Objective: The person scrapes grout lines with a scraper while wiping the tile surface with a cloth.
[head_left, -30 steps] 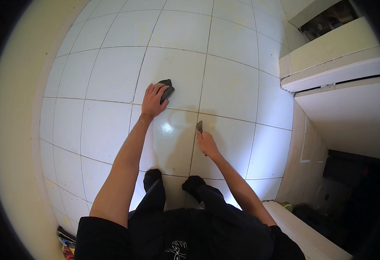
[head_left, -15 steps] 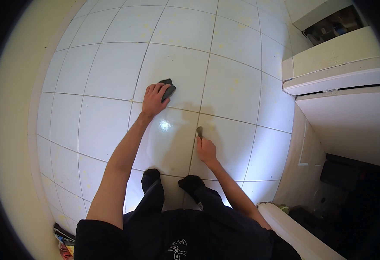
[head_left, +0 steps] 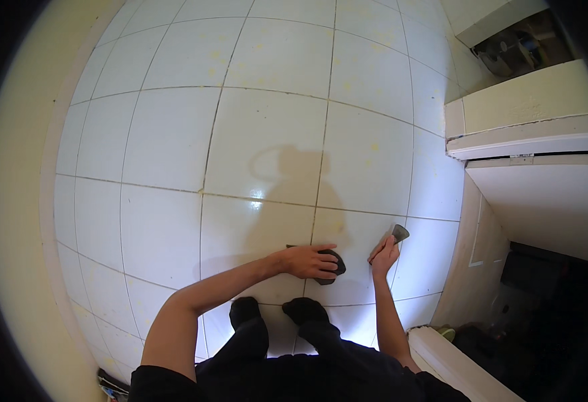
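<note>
Just in front of my feet, my left hand [head_left: 305, 260] presses a dark cloth [head_left: 335, 263] against the white tiled floor [head_left: 260, 141], its fingers bent over the cloth. The cloth is bunched up and partly hidden under the hand. To the right of it, my right hand [head_left: 384, 256] is closed round the handle of a scraper [head_left: 400, 233]. The scraper's flared grey blade points up and to the right, away from the cloth. I cannot tell whether the blade touches the floor.
Yellowish specks dot the farther tiles. My feet in black socks [head_left: 304, 311] stand close behind the cloth. A cream wall [head_left: 22, 201] runs along the left. On the right are a pale ledge [head_left: 528, 94], a white panel [head_left: 542, 201] and a dark recess [head_left: 542, 315].
My left hand has drawn the cloth back toward my feet and to the right. My right hand has moved right with the scraper, whose blade now points more to the right.
</note>
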`<state>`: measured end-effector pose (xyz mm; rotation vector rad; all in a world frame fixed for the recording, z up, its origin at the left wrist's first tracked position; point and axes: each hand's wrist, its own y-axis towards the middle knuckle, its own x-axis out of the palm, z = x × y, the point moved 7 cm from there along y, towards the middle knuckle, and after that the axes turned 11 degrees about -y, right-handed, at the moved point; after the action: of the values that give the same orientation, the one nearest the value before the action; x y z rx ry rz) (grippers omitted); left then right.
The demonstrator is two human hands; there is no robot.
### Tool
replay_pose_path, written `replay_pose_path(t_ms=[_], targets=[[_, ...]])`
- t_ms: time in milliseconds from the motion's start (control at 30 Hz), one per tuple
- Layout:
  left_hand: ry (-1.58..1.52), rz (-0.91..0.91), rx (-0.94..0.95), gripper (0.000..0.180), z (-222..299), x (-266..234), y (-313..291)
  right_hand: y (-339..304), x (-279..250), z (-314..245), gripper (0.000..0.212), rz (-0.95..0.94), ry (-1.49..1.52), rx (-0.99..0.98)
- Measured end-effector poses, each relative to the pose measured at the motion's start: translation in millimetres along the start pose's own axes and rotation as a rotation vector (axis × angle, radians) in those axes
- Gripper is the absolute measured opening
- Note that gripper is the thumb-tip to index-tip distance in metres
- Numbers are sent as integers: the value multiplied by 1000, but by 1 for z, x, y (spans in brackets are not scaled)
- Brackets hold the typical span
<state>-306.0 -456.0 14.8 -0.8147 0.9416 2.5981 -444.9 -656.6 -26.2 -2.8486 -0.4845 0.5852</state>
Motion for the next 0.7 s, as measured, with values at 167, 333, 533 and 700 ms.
replay_pose_path(t_ms=[167, 333, 533, 700], targets=[[49, 51, -42, 37, -16, -13, 6, 2, 6, 0, 39, -5, -193, -118], [186, 191, 39, 39, 1, -27, -6, 0, 7, -2, 34, -56, -282, -89], [68, 1062, -704, 53, -50, -103, -42, -10, 24, -21, 21, -173, -581, -312], [267, 1171, -764, 52, -59, -158, -62, -39, 52, -60, 14, -242, -594, -391]])
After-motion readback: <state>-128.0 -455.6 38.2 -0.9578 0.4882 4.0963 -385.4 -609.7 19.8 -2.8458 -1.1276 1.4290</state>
